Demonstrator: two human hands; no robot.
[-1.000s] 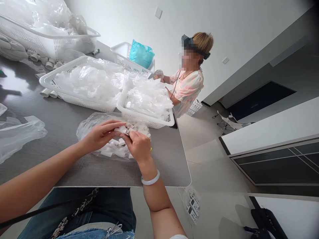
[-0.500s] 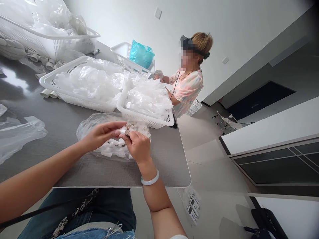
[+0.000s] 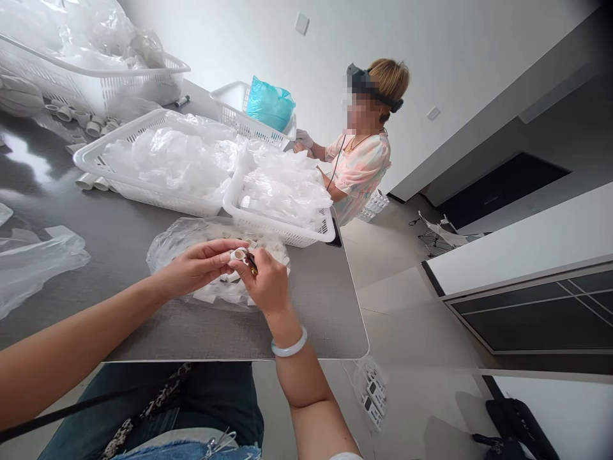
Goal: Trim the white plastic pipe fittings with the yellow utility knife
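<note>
Head view: one moment at a grey tabletop [image 3: 119,236], seen from above the person's own hands.
Small white tube piece [image 3: 238,254]: held just above the bag of like pieces, between the two hands.
Left hand [image 3: 196,267]: fingers curled, thumb and forefinger pinching the tube piece at its left side.
Right hand [image 3: 268,284]: fingers closed on a thin dark tool [image 3: 251,262], whose tip is at the tube piece; a pale bangle [image 3: 288,348] sits on the wrist.
Clear bag [image 3: 191,237]: lies open on the tabletop under both hands, filled with short white tube pieces.
Near basket [image 3: 278,220]: white, slotted, just behind the bag, heaped with clear plastic bags.
Middle basket [image 3: 143,185]: touching the near basket's left side, also full of clear plastic.
Far baskets: one at the top left [image 3: 96,83] with plastic, one [image 3: 230,105] holding a teal bag [image 3: 271,105].
Loose plastic sheet [image 3: 33,262]: left of the hands, well apart.
Co-worker [image 3: 359,166]: seated at the far end of the tabletop, gloved hand [image 3: 302,138] by the teal-bag basket.
</note>
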